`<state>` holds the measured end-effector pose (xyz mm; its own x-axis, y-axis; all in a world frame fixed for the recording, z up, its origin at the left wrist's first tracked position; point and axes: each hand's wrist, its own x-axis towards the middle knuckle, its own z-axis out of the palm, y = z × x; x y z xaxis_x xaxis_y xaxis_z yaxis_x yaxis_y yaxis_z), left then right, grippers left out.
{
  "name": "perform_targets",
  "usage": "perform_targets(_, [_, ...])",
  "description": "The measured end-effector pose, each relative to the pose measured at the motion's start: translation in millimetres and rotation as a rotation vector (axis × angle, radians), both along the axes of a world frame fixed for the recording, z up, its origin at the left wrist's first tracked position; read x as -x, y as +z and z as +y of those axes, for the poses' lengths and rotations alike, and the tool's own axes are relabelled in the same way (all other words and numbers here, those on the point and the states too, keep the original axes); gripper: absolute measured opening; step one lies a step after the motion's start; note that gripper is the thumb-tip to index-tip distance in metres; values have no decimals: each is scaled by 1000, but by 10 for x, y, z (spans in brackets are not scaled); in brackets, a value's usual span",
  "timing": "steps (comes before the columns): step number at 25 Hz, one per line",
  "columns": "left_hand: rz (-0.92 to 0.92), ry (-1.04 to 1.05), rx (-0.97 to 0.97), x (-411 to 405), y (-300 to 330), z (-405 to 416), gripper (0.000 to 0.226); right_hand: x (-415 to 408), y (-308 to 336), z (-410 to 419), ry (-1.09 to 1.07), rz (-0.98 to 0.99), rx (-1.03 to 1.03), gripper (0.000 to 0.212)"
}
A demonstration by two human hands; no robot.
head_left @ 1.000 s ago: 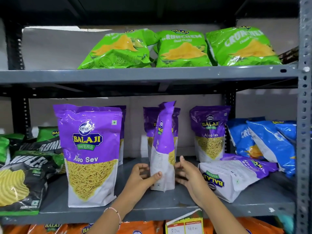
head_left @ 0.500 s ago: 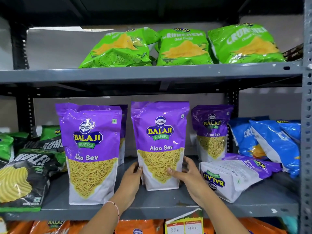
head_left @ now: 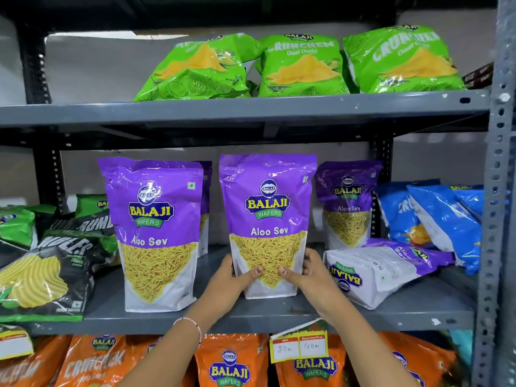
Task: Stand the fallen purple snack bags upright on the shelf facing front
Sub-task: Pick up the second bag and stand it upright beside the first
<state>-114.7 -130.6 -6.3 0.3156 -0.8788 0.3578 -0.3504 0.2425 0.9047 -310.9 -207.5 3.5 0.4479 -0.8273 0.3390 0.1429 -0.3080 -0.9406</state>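
Note:
A purple Aloo Sev bag stands upright in the middle of the grey shelf, front side toward me. My left hand grips its lower left edge and my right hand its lower right edge, thumbs on the front. Another purple bag stands upright to the left. A third stands further back on the right. One purple bag lies on its side at the right, its bottom toward me.
Black and green bags lean at the shelf's left. Blue bags lean at the right by the perforated upright post. Green bags sit on the upper shelf, orange bags below. A price tag hangs at the front edge.
The middle bag was turned from edge-on to front-facing and brought forward. Both hands moved from its sides to grip its lower corners with thumbs on the front.

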Motion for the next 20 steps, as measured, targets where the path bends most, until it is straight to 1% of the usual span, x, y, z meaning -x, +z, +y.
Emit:
perform_targets(5, [-28,-48,-43,1,23,113,98,138,3,205,-50,26,29,58])
perform_targets(8, [-50,-83,-46,39,39,182,99,179,-4,301,-73,26,44,58])
perform_targets(13, [-27,-123,-67,104,76,286,108,207,-29,365,-105,58,55,57])
perform_targets(15, [-55,-96,-88,119,62,306,108,209,-29,380,-107,53,51,56])
perform_targets(17, [-65,-68,-115,106,50,311,103,203,-5,414,-86,36,42,55])
perform_targets(18, [-65,-58,-113,127,70,343,98,201,3,446,-69,20,43,55])
perform_targets(20, [-45,49,-45,310,94,491,82,234,-35,587,-89,4,77,56])
